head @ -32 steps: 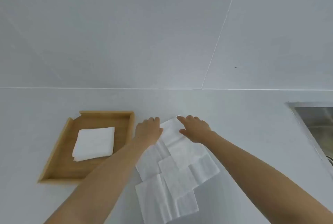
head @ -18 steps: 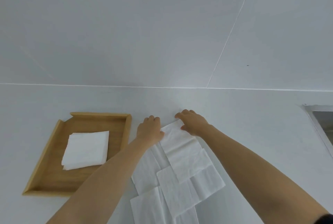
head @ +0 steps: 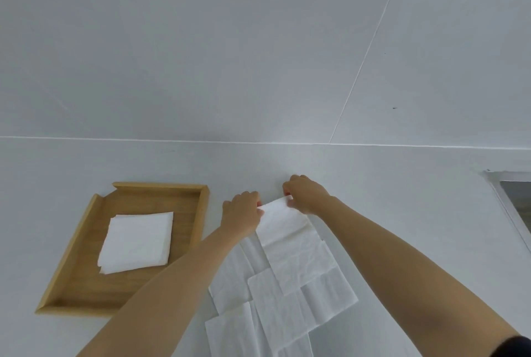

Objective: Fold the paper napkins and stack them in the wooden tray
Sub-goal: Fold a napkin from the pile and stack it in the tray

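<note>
Several white paper napkins (head: 275,307) lie overlapping on the white counter in front of me. The top napkin (head: 293,244) reaches furthest back. My left hand (head: 242,213) pinches its far left corner and my right hand (head: 306,194) pinches its far right corner, with the far edge raised slightly off the counter. To the left stands the wooden tray (head: 71,264), and a small stack of folded napkins (head: 136,241) lies inside it.
The white counter meets a white wall panel behind my hands. The rim of a metal sink (head: 508,198) shows at the right edge.
Both hands went from resting flat on the top napkin's far end to pinching its far corners and lifting that edge. The view shifted, so the tray sits further right in frame.
</note>
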The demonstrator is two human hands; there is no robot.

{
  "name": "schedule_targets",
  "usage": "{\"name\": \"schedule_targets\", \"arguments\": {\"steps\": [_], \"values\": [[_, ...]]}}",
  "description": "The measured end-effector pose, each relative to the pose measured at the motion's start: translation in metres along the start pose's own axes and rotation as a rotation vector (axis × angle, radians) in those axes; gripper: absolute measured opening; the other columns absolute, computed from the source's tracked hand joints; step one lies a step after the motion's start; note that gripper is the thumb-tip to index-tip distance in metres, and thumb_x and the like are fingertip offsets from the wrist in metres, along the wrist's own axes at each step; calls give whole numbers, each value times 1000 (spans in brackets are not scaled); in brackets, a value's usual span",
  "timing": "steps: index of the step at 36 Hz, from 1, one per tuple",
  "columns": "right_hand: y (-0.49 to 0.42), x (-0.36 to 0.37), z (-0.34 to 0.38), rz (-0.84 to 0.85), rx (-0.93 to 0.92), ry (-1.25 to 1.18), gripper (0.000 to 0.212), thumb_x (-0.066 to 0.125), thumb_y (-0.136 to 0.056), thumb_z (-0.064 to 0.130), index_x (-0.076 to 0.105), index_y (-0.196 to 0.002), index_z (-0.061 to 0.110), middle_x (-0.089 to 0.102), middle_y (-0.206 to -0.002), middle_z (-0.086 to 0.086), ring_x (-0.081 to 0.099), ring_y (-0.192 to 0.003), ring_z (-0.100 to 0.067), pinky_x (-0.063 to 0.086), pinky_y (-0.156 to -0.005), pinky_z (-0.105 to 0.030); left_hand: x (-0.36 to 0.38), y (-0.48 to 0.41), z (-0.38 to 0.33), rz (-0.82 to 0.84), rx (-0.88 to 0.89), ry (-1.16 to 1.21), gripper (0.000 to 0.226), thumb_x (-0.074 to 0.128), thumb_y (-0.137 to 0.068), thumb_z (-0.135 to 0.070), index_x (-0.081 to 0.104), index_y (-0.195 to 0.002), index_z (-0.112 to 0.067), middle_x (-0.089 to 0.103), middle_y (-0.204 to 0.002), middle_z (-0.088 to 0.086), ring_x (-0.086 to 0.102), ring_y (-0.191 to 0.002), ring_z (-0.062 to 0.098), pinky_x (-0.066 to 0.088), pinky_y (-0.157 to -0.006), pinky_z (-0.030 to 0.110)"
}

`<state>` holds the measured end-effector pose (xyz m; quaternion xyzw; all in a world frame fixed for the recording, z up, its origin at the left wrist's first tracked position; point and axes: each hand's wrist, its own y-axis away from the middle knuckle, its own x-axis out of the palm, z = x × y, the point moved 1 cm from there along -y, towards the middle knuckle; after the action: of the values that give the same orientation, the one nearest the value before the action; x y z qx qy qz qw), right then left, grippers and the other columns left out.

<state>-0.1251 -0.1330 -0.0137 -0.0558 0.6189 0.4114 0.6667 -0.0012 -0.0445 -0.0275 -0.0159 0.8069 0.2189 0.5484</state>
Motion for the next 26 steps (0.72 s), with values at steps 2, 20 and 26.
{"name": "schedule_targets", "arguments": {"steps": [2,20,26], "values": [[8,-3,-2,-35,5,-32,22,44,-92,10,56,-109,5,56,-116,-14,53,-107,-29,41,-76,-33,-6,5,-2,-14,11,59,10,42,-90,-18,50,-93,-13,61,-91,7,56,-85,26,34,-82,35],[94,13,-8,183,-97,166,18,47,-90,11,56,-105,6,52,-93,-9,42,-82,-18,33,-68,-30,12,90,-17,185,221,321,8,55,-83,-18,48,-78,-17,55,-79,-6,51,-77,14,38,-75,28],[99,10,-11,432,-7,170,40,66,-83,25,53,-117,9,57,-115,-8,50,-95,-23,39,-76,-31,20,88,-13,413,197,264,33,69,-74,-39,56,-97,-19,55,-96,-9,52,-90,10,42,-93,33]]}}
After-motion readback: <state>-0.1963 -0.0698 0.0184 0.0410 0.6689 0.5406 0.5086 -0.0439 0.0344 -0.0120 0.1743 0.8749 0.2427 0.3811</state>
